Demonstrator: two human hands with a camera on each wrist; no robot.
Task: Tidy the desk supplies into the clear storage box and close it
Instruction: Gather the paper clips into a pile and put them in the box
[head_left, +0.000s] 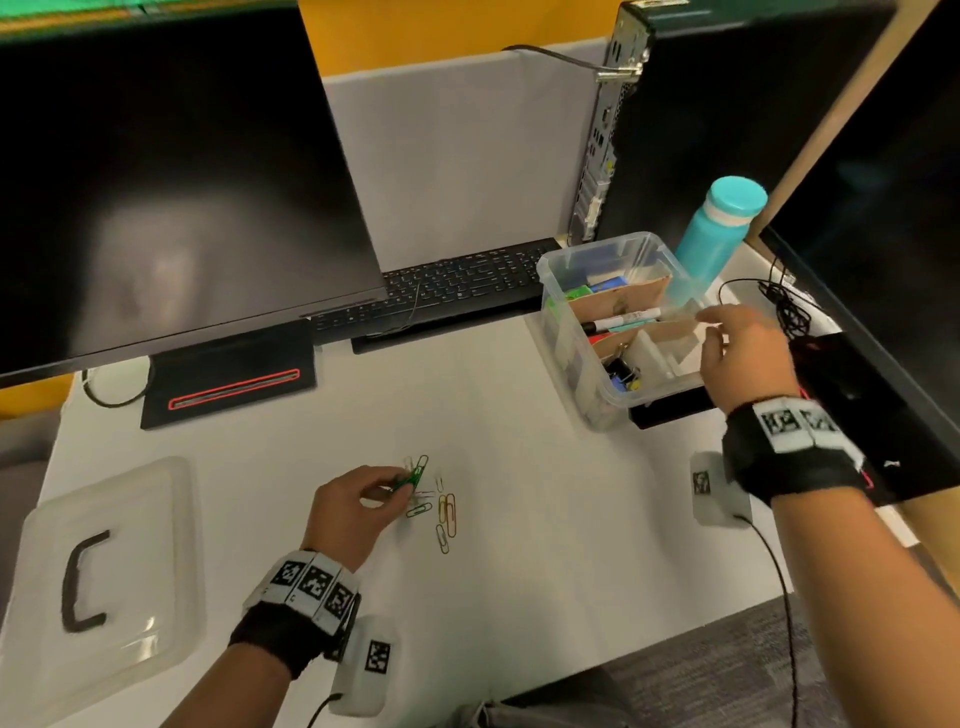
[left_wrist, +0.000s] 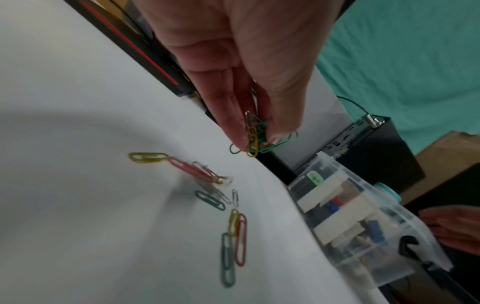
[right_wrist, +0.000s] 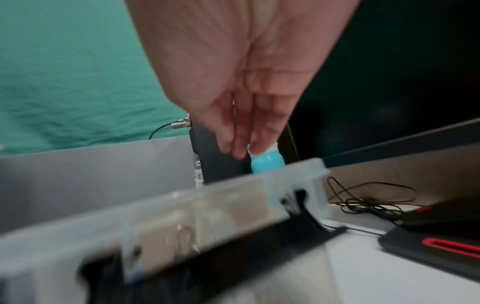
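My left hand (head_left: 400, 486) pinches a small bunch of green and yellow paper clips (left_wrist: 255, 142) just above the white desk. Several loose paper clips (head_left: 447, 514) in red, yellow, green and silver lie on the desk (left_wrist: 233, 226) right of that hand. The clear storage box (head_left: 563, 343) stands open at the right, with cardboard dividers, a marker (head_left: 621, 319) and binder clips (head_left: 623, 374) inside. My right hand (head_left: 709, 325) hovers over the box's right side, fingers (right_wrist: 241, 148) straight and holding nothing. The clear lid (head_left: 119, 571) with a black handle lies at the near left.
A large monitor (head_left: 171, 182) and its base (head_left: 234, 384) stand at the back left, with a keyboard (head_left: 441, 291) behind the box. A teal bottle (head_left: 717, 234), a computer tower (head_left: 675, 119) and tangled cable (head_left: 784, 306) crowd the right, beside a second monitor (head_left: 883, 260).
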